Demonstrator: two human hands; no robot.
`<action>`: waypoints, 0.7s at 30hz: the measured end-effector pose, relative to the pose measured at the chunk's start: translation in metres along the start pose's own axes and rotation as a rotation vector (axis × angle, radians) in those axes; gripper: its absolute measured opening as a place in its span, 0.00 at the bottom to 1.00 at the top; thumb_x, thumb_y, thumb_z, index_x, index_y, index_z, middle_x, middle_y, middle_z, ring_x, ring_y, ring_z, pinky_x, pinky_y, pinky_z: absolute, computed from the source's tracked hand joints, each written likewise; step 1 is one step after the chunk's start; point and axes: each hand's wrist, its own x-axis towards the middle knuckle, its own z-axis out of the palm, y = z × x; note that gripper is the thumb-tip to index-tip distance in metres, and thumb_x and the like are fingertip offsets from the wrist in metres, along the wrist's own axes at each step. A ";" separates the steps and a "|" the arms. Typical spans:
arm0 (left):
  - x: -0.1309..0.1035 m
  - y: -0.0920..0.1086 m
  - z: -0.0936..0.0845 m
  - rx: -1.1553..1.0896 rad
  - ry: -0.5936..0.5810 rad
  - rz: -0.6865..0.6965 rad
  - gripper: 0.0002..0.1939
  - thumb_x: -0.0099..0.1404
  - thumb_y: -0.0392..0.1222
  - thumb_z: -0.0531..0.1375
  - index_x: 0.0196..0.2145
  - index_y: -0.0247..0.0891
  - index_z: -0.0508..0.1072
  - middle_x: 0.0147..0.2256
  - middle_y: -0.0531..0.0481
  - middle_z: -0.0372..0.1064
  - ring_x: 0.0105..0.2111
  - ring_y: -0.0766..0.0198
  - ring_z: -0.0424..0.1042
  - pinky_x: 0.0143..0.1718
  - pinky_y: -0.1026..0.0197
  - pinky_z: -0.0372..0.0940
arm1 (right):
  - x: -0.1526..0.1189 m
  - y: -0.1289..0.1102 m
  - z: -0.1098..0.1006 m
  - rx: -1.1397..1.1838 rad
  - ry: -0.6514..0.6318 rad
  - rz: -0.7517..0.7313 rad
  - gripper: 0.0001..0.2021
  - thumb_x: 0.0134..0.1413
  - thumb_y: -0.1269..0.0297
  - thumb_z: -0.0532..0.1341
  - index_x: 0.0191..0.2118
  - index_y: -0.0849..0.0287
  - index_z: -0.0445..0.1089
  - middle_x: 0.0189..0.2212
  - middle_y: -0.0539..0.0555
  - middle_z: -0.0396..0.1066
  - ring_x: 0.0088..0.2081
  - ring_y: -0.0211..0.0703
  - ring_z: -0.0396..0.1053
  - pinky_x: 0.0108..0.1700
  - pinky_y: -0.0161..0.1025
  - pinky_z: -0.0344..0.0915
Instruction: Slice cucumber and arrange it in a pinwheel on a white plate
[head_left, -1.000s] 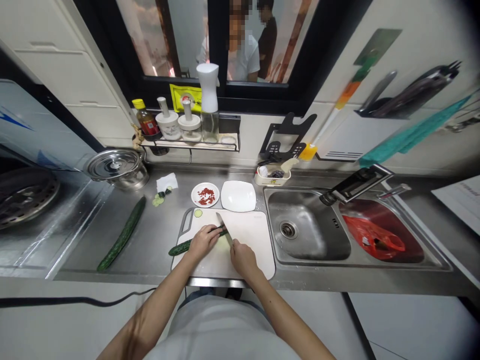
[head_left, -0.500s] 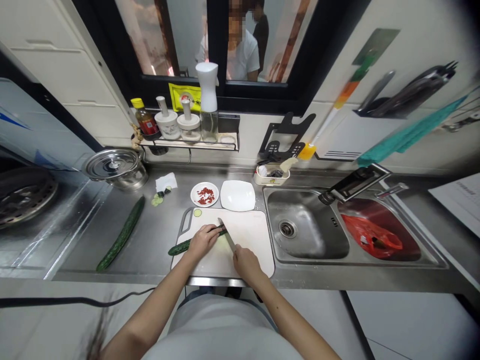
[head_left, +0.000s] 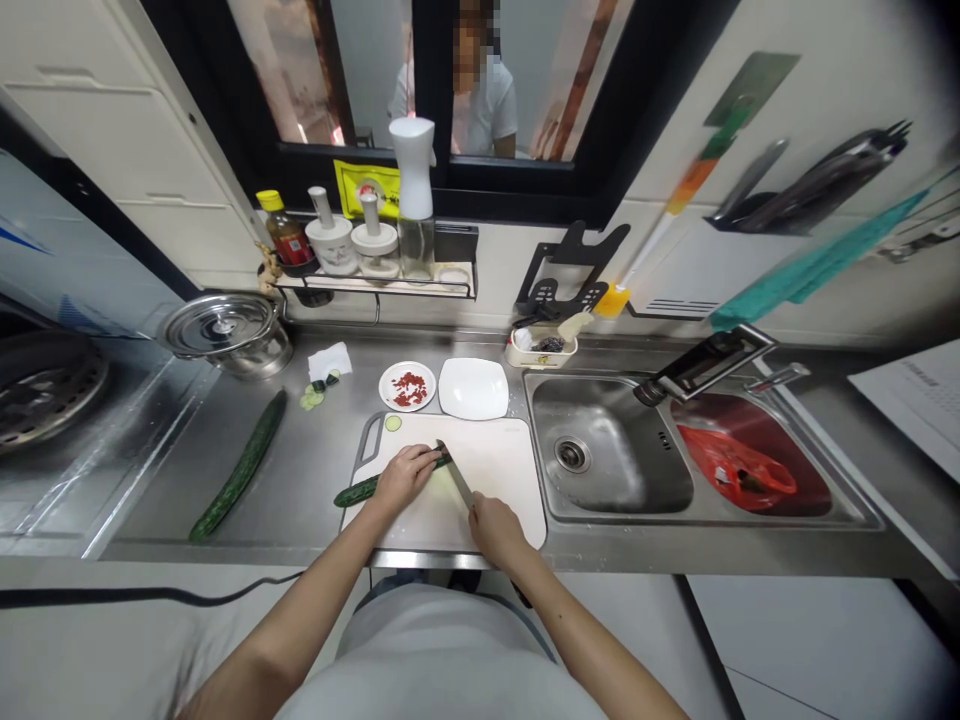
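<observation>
My left hand (head_left: 405, 478) is closed over a dark green cucumber (head_left: 355, 493) that lies slantwise on the white cutting board (head_left: 495, 460). The cucumber's left end sticks out past the board's left edge. In my right hand (head_left: 496, 527) is the handle of a kitchen knife (head_left: 458, 480); its blade points away and to the left, at the cucumber's right end, close to my left fingertips. Whether the edge is inside the flesh is too small to tell. One round cucumber slice (head_left: 393, 423) lies near the board's far left corner.
Beyond the board stand a plate (head_left: 385, 396) of chopped red pieces and a white square plate (head_left: 474, 388). A second cucumber (head_left: 244, 465) lies left, near cucumber scraps (head_left: 313, 394) and a lidded pot (head_left: 225, 335). The sink (head_left: 607, 480) is right; a person (head_left: 487, 100) shows in the window.
The view has shifted slightly. Both hands, the knife and the cucumber keep nearly the same places on the board. A second figure in the window is no longer visible.
</observation>
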 end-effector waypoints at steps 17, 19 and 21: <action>0.001 0.003 -0.002 -0.014 0.004 -0.007 0.14 0.68 0.41 0.54 0.48 0.44 0.74 0.43 0.46 0.72 0.44 0.60 0.69 0.48 0.55 0.67 | 0.029 -0.010 0.008 0.016 0.057 -0.017 0.17 0.61 0.74 0.45 0.49 0.66 0.67 0.39 0.64 0.74 0.44 0.48 0.71 0.42 0.38 0.61; 0.001 0.003 -0.003 -0.017 -0.002 -0.007 0.14 0.68 0.41 0.54 0.48 0.44 0.75 0.44 0.46 0.72 0.44 0.60 0.69 0.47 0.56 0.67 | 0.025 -0.008 0.007 0.006 0.042 -0.012 0.17 0.61 0.73 0.45 0.49 0.66 0.67 0.39 0.63 0.74 0.44 0.48 0.71 0.41 0.38 0.61; 0.002 0.002 -0.003 -0.024 -0.010 -0.009 0.14 0.68 0.41 0.54 0.48 0.44 0.75 0.44 0.47 0.72 0.44 0.60 0.69 0.47 0.56 0.67 | 0.022 -0.006 0.007 -0.007 0.033 -0.016 0.17 0.61 0.73 0.46 0.49 0.66 0.67 0.40 0.63 0.73 0.44 0.48 0.71 0.41 0.38 0.61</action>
